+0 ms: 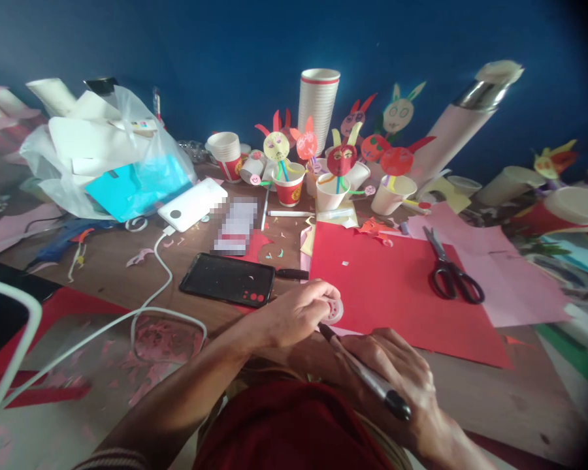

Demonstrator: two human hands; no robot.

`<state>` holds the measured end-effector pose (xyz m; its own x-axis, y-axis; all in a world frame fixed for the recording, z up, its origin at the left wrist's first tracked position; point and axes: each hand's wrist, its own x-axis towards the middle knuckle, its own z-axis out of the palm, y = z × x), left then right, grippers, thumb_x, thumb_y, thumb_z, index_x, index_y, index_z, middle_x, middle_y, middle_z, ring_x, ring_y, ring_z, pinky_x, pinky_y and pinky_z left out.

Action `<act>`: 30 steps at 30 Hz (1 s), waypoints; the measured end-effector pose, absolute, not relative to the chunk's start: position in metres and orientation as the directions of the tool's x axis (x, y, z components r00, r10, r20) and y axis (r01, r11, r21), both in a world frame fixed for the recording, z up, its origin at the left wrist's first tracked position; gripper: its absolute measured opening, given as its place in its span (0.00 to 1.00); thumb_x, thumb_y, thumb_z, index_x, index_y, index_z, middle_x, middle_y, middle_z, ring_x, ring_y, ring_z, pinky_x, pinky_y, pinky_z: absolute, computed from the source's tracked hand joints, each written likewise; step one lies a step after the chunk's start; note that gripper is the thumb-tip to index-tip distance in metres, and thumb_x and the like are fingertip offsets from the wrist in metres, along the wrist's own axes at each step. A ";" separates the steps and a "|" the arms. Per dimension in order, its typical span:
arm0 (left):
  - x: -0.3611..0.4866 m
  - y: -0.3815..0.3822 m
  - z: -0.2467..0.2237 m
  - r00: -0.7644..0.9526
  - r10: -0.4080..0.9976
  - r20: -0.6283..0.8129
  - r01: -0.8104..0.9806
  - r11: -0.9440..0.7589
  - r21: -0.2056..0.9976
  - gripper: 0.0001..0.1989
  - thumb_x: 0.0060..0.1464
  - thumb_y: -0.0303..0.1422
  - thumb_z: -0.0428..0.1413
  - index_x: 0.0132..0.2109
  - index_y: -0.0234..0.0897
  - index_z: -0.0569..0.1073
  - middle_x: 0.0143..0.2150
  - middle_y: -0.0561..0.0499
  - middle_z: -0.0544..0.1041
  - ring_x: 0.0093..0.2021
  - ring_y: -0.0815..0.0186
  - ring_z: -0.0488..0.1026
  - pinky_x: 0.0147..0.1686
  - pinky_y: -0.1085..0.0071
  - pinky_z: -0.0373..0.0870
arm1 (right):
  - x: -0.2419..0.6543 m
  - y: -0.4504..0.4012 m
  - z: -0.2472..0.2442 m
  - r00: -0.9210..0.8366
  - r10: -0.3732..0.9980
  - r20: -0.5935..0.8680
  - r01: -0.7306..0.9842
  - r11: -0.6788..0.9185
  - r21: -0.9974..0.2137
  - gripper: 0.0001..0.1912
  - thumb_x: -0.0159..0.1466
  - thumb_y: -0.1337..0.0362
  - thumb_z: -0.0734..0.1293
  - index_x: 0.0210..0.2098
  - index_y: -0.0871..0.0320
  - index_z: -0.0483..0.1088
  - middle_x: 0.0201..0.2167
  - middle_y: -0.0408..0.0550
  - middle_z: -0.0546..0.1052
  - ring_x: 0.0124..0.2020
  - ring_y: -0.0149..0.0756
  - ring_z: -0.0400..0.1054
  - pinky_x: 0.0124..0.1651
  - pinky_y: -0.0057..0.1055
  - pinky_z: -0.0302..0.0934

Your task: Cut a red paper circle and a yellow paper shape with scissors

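My left hand (301, 313) has its fingers curled on a small round whitish disc (334, 311) with red spots showing on it, at the near left edge of a red paper sheet (396, 287). Whether the spots are holes or marks I cannot tell. My right hand (396, 365) is closed around a black-and-silver marker (365, 378). Its dark tip end points at the disc and lies close to my left fingers. Black-handled scissors (453, 274) rest on the right part of the red sheet.
Paper cups (333, 192) with paper animal faces stand at the back, near a tall cup stack (319, 104) and a leaning flask (460, 117). A phone case (228, 279), a white power bank (193, 203) with cable and a blue glue gun (61, 243) lie left.
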<state>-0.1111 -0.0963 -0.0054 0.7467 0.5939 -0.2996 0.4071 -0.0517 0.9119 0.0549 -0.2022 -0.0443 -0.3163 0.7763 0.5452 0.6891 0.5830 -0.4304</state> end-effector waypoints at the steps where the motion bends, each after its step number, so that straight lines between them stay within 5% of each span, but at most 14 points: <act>1: -0.111 -0.096 -0.005 0.747 0.591 -0.303 0.406 -0.046 0.913 0.15 0.59 0.33 0.41 0.47 0.37 0.68 0.45 0.49 0.72 0.42 0.65 0.68 0.42 0.71 0.64 | 0.055 -0.202 -0.043 -0.327 0.772 0.544 0.684 0.591 -0.427 0.08 0.59 0.75 0.65 0.38 0.62 0.68 0.28 0.47 0.76 0.25 0.32 0.65 0.32 0.32 0.56; 12: -0.110 -0.091 0.002 0.778 0.561 -0.282 0.383 -0.067 0.921 0.16 0.58 0.32 0.40 0.44 0.33 0.70 0.42 0.47 0.73 0.42 0.64 0.68 0.42 0.71 0.62 | 0.031 -0.187 -0.032 -0.539 0.721 0.435 0.764 0.636 -0.108 0.15 0.65 0.72 0.51 0.37 0.62 0.68 0.23 0.48 0.72 0.22 0.37 0.60 0.30 0.34 0.50; 18: -0.110 -0.090 0.001 0.761 0.582 -0.286 0.404 -0.080 0.911 0.16 0.58 0.33 0.41 0.45 0.33 0.70 0.43 0.48 0.73 0.40 0.66 0.68 0.43 0.71 0.62 | 0.017 -0.179 -0.022 -0.574 0.726 0.379 0.796 0.603 0.052 0.12 0.58 0.76 0.55 0.32 0.59 0.68 0.22 0.49 0.72 0.23 0.39 0.62 0.31 0.35 0.51; 30: -0.111 -0.087 0.003 0.819 0.532 -0.213 0.363 -0.193 0.912 0.16 0.60 0.30 0.38 0.42 0.32 0.70 0.43 0.47 0.73 0.42 0.66 0.68 0.45 0.72 0.62 | 0.007 -0.180 -0.021 -0.586 0.715 0.381 0.796 0.595 0.110 0.08 0.53 0.75 0.59 0.27 0.59 0.68 0.18 0.46 0.71 0.20 0.39 0.63 0.33 0.36 0.52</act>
